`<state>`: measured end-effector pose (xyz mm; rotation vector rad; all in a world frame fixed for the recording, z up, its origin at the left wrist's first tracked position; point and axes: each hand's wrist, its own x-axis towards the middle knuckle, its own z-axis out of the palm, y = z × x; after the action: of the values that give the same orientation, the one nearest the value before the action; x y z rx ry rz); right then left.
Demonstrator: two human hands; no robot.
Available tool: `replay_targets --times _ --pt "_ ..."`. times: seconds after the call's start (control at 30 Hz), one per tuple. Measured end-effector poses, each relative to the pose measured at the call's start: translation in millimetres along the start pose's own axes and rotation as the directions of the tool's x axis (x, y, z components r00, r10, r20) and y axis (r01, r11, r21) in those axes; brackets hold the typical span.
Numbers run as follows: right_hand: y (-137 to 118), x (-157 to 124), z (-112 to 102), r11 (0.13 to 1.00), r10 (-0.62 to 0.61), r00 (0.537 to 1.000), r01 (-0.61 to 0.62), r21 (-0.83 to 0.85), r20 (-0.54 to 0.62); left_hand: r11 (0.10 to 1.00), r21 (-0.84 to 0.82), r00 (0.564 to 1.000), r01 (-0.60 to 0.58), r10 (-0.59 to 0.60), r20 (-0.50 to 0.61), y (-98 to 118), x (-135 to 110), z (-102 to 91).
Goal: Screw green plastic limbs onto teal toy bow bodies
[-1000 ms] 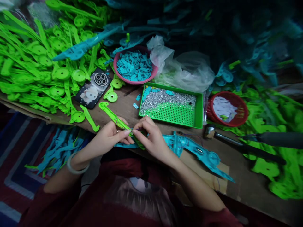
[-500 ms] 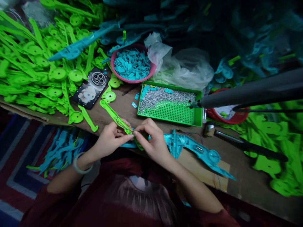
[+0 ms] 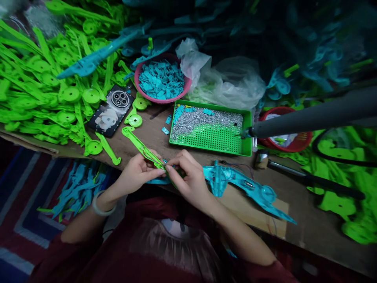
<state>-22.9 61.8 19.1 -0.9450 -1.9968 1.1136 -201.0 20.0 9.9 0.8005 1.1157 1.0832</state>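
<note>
My left hand (image 3: pixel 138 173) is closed around a long green plastic part (image 3: pixel 136 142) with thin wires running inside it. Its far end points up and left over the table. Opposite it, my right hand (image 3: pixel 188 171) pinches at the near end of the same part, thumb and forefinger close to my left thumb. Whether a wire is between the right fingertips is too small to tell. Below and beyond both hands lies a blue plastic shell (image 3: pixel 246 181), its hollow side up, with wires and a small metal spring-like piece in it.
A green tray (image 3: pixel 210 147) holds small screws and blue pieces. Behind it stands a pink bowl (image 3: pixel 138 84) of blue clips. A phone (image 3: pixel 110 112), a heap of green parts (image 3: pixel 38 90), a red basket (image 3: pixel 297 145), a hammer (image 3: pixel 306 177) and a dark screwdriver arm (image 3: pixel 312 114) surround the work.
The view has shifted slightly. Both hands stay together at the green part's near end, with only small finger movement. The dark tool arm at the right sits a little differently.
</note>
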Motion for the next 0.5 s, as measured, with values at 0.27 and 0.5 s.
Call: replay_targets --times 0.27,0.5 --pt "-0.2 -0.1 -2.3 1.000 -0.003 1.000 0.003 0.006 -0.006 0.997 0.066 0.998 -0.036 0.033 0.057 2.2 -0.8 -0.5" --pt "2.1 -1.1 -3.6 0.995 -0.041 0.998 0.045 -0.086 0.045 0.979 0.173 0.994 -0.109 0.105 0.036 -1.3 0.1 -1.4"
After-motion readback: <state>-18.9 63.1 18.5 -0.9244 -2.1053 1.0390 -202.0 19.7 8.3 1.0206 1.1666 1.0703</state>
